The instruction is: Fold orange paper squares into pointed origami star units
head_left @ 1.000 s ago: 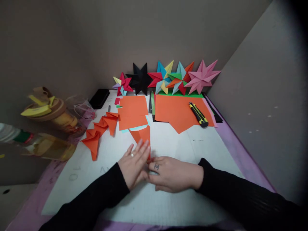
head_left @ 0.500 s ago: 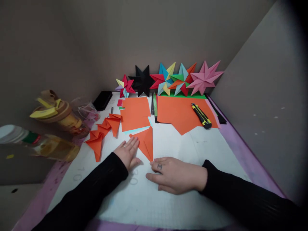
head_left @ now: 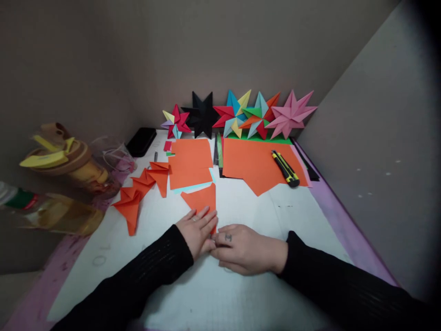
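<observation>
A folded orange paper (head_left: 200, 197), wide at the far end and narrowing toward me, lies flat on the white mat. Across its lower half rests my left hand (head_left: 200, 231), palm down with fingers stretched out. My right hand (head_left: 243, 248) has its fingers drawn together at the near tip of the paper, where the fingertips of both hands meet. That tip is mostly hidden beneath them. Left of the hands stand several folded orange paper pieces (head_left: 130, 202) in a slanting row.
Behind are orange sheets (head_left: 191, 163) and a larger orange stack (head_left: 251, 158) bearing a yellow-black utility knife (head_left: 285, 168). Several paper stars (head_left: 202, 115) lean on the wall. A phone (head_left: 142, 141), a lidded cup (head_left: 74, 161) and a bottle (head_left: 65, 214) are at left.
My left hand has slid right and toward me, from the paper's left edge onto its lower half. The right hand stays at the tip. The view has shifted slightly.
</observation>
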A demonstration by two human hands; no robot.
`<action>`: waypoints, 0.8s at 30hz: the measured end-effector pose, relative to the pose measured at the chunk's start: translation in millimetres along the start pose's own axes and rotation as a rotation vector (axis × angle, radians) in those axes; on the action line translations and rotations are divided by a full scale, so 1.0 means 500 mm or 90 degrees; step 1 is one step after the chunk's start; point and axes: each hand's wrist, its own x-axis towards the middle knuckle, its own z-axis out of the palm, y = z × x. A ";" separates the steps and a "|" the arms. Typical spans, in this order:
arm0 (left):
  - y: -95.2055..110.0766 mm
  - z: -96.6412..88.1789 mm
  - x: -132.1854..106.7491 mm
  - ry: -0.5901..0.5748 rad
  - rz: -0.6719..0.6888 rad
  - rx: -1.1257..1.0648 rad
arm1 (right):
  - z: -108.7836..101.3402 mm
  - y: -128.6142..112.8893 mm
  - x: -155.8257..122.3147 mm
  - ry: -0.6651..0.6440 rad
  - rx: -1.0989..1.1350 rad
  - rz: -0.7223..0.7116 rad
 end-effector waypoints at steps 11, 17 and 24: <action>0.004 0.036 -0.006 -0.032 -0.029 -0.008 | 0.009 0.022 0.003 0.090 0.014 0.156; -0.021 0.051 -0.010 0.015 -0.034 -0.007 | 0.015 0.020 0.001 -0.011 -0.015 0.187; -0.068 0.078 -0.010 0.055 -0.178 0.028 | 0.010 0.017 0.000 -0.060 -0.017 0.205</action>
